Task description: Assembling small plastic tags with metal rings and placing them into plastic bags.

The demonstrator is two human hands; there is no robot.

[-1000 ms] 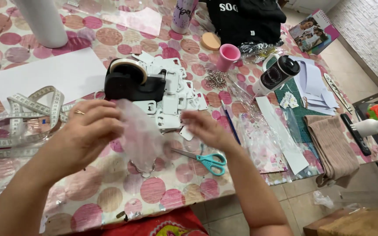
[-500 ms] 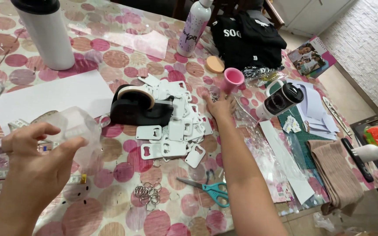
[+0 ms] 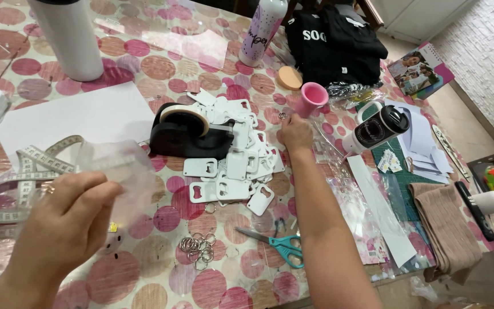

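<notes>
Left hand (image 3: 67, 220) raised, grip pinching a clear plastic bag (image 3: 115, 174) — right hand (image 3: 294, 133) outstretched, grip pinching a small ring (image 3: 282, 115).

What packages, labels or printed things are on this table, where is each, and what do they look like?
Clear plastic bag: held up in the left hand, see-through.
Bottle: far centre, upright, white and pink, lettered.
Mug: right of the right hand, on its side, black label.
Booklet: far right edge, pink, photo cover.
</notes>
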